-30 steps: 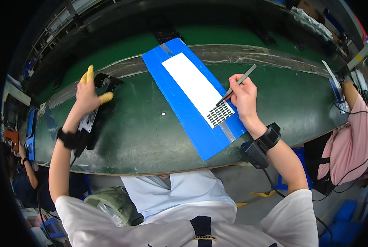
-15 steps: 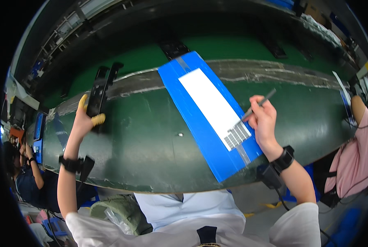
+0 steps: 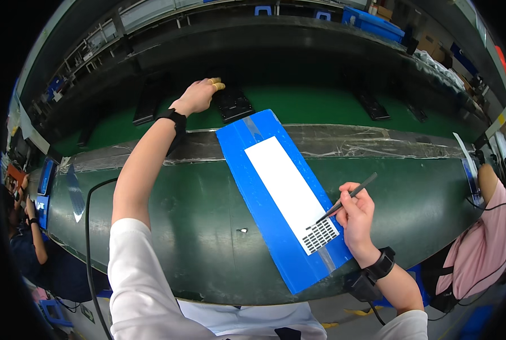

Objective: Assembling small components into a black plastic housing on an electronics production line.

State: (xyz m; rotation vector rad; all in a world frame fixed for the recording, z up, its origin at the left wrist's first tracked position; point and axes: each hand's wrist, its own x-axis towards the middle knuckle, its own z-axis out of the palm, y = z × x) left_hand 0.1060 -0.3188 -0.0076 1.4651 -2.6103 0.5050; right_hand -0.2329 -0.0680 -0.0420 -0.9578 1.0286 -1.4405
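Observation:
My right hand pinches dark tweezers, their tip over a grid of small dark rectangular pieces. That grid fills the near end of a white sheet lying on a long blue board. My left hand, yellow covers on its fingertips, is stretched far forward with fingers extended. Just beside those fingers is a black flat part on the green strip beyond the table edge. I see no part lifted in this hand; its fingertips are partly hidden.
Other black parts lie along the green strip. A tiny pale bit sits on the green table. A black cable loops by my left arm. People sit at both sides, one in pink.
My left hand has let go of the long black part and reached forward and right. The tweezers' tip stays near the grid. The whole view has shifted, showing more of the far side.

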